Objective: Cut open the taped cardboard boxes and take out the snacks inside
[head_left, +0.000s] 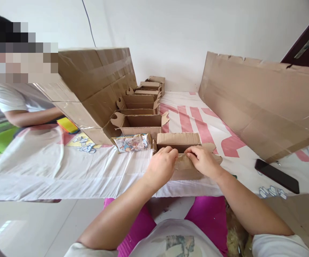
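A small open box of plain brown corrugated cardboard (pixel 188 167) is sitting at the middle of the near edge of a long table covered with a white, pink-patterned cloth (pixel 90 182). The left hand (pixel 164 162) is curling nearly closed at the box's near rim, apparently gripping it, though its thumb is partly hiding; the right hand (pixel 203 160) is pinching the same rim between thumb and fingertips, just beside the left.

The box is likely handling as something light, stiff along its walls but springy at the creases, and dry enough not to be slipping. Its thin edges are probably bending or tearing under a hard pull, so the near rim and the lower corners are offering the surest holds.

In looks, the box is showing a matt tan surface. Its creased rear flap (pixel 178 138) is standing up beyond the dark interior, and a side flap (pixel 210 147) is splaying out to the right. A shiny, colourfully printed plastic packet (pixel 133 142) is lying just left of it, and a larger open brown cardboard box (pixel 143 132) is standing behind, further from the near edge.
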The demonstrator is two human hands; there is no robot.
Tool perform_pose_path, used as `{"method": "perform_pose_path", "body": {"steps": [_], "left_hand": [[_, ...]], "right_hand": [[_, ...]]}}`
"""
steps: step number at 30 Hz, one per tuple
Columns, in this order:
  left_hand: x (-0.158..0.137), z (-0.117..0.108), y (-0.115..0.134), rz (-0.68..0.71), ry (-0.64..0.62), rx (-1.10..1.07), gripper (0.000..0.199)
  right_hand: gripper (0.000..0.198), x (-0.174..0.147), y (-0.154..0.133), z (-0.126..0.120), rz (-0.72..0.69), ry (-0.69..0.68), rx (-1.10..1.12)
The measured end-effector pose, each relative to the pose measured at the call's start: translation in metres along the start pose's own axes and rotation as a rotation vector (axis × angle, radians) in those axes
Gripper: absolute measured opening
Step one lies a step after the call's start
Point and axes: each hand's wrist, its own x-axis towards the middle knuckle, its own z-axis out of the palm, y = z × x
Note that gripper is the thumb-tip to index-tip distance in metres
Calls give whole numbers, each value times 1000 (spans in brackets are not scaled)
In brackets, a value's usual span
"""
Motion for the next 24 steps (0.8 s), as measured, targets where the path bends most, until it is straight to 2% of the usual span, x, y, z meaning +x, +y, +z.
{"method": "perform_pose_path", "body": {"steps": [4, 7, 9, 11, 13, 15, 16, 17, 20, 21, 24], "left_hand": [[1, 3, 3, -11, 21, 9, 16], [2, 6, 5, -17, 37, 19, 11], [2, 7, 5, -38, 39, -14, 8], [3, 5, 3, -68, 30, -84, 6], [4, 3, 2, -110, 11, -180, 9], [6, 0, 0, -158, -15, -271, 16], [8, -1, 0, -179, -27, -305, 17], [9, -2, -1, -192, -37, -326, 16], [12, -2, -2, -197, -56, -332, 12], [13, -1, -2, -195, -58, -327, 14], [13, 0, -1, -184, -56, -320, 23]], "right_hand": [[23, -6, 5, 2, -24, 63, 21], [28, -12, 6, -2, -106, 159, -27], [26, -19, 12, -10, -167, 307, -76], [20, -31, 26, -22, -172, 540, -142], [15, -47, 49, -31, -107, 764, -214], [15, -67, 80, -32, 25, 839, -276], [17, -78, 95, -30, 105, 795, -303], [20, -88, 109, -26, 177, 687, -329], [24, -117, 137, -5, 259, 243, -388], [26, -124, 141, 1, 268, 138, -413], [34, -134, 141, 15, 288, 17, -500]]}}
